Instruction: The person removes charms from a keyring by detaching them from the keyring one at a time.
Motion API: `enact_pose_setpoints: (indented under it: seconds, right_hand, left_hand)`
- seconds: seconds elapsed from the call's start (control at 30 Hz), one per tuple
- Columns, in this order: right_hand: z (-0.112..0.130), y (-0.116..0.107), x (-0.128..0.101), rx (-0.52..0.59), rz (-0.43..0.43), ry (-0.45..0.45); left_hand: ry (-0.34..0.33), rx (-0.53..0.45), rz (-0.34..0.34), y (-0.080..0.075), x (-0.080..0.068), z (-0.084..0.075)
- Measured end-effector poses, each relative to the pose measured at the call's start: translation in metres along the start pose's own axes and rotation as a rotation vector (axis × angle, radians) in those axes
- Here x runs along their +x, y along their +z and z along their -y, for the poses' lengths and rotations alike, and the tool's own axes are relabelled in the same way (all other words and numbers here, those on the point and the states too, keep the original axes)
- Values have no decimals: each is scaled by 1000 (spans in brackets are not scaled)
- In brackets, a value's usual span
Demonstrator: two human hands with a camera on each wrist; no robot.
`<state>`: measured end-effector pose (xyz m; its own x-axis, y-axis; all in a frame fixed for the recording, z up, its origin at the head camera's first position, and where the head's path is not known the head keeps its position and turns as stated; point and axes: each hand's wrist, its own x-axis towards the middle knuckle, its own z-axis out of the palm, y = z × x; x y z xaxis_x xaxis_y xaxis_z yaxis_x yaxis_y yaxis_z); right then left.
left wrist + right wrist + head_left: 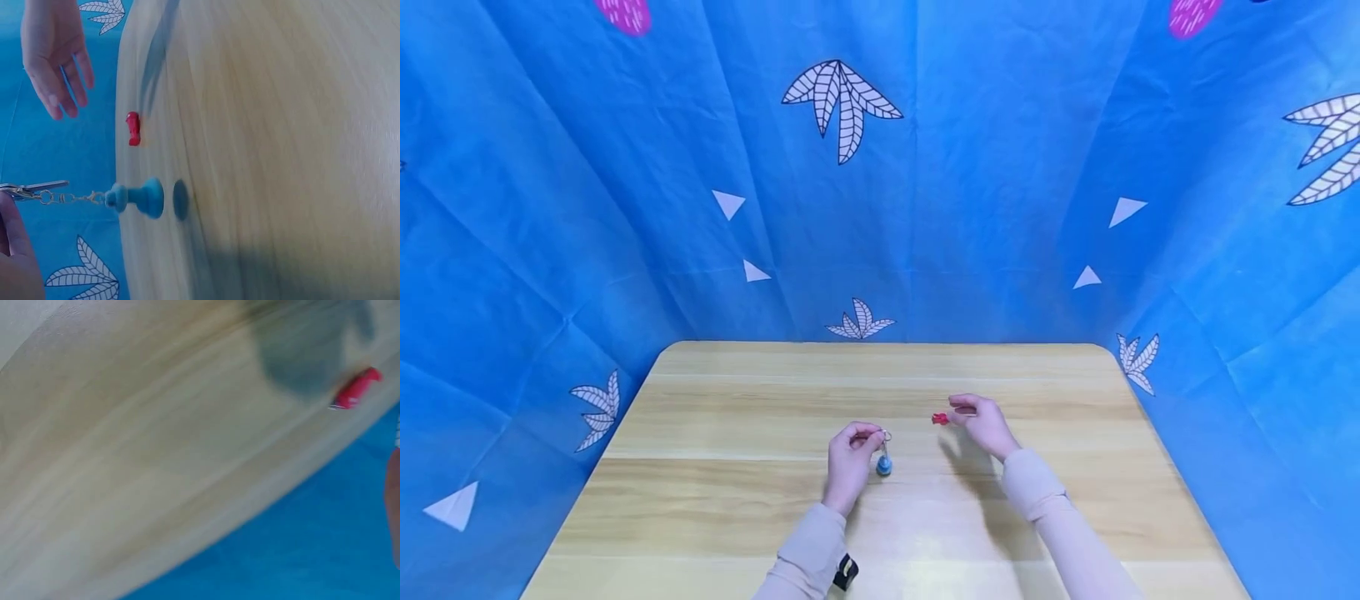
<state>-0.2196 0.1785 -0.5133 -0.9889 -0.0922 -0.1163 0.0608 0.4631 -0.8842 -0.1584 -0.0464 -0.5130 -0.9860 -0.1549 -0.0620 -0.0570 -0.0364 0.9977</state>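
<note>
My left hand [863, 437] pinches a small metal key ring [886, 435] above the wooden table [737, 500]. From the ring a short chain [72, 198] hangs with a blue pawn-shaped charm [884, 467] just over the tabletop, its shadow apart from it. A small red piece [940, 418] lies on the table to the right of the charm. My right hand [966, 411] hovers beside the red piece with its fingers [62, 94] loosely straight, holding nothing and not touching it. In the right wrist view the red piece [356, 390] lies near the table's edge.
A blue cloth [925, 208] with leaf and triangle prints hangs around the table on three sides. A small black object [846, 572] sits at my left wrist. Bare wood lies all around the hands.
</note>
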Motion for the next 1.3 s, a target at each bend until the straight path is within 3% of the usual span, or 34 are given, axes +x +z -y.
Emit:
enact_pose_setpoints:
  seconds: [0.13, 0.23, 0.33, 0.47, 0.57, 0.67, 0.83, 1.0, 1.3]
  right_hand:
    - [20, 9, -13, 31, 38, -56]
    - [32, 18, -24, 75, 52, -84]
    - [50, 25, -39, 121, 76, -90]
    - [56, 38, -53, 159, 134, -117]
    - [56, 48, -62, 191, 156, -127]
    - [64, 53, -74, 235, 166, -129]
    - [47, 70, -74, 272, 111, -156]
    - [33, 82, -73, 211, 8, -188]
    - [33, 81, -74, 93, -121, -240]
  left_hand:
    - [34, -3, -10, -5, 3, -5]
    - [20, -21, 3, -6, 3, -9]
    - [-2, -27, 17, -3, -4, -23]
    - [-20, -28, 32, 2, -7, -22]
    - [-24, -33, 53, 3, -3, -10]
    - [-31, -38, 74, 4, -6, -8]
    - [-19, -32, 69, 5, -10, -7]
    - [4, -30, 63, 8, -16, -8]
    - [5, -49, 95, 14, -23, -5]
